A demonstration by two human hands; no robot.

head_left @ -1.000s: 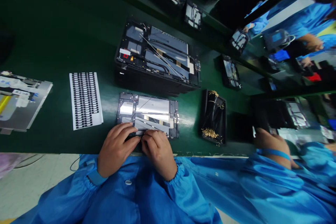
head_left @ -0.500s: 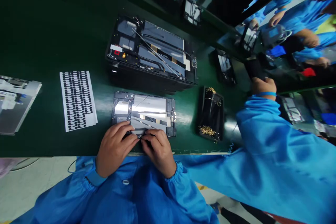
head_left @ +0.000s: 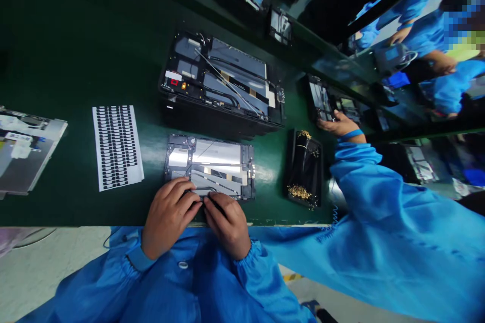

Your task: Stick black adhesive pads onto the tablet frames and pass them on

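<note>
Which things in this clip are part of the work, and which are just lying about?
Part of the work:
- left hand
- right hand
- open tablet housing, under both hands

Lying about:
- stacked housings
- sheet of black pads
- tray of gold parts
- silver panel

Gap between sticker sheet (head_left: 117, 147) and tablet frame (head_left: 215, 156), housing stack (head_left: 222, 86) ahead, co-worker's sleeve (head_left: 364, 186) right

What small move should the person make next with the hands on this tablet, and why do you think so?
Probably lift the right hand a little and check the lower edge of the open tablet: its fingers and those of the left hand meet there and cover the spot, so what they touch cannot be seen.
</note>
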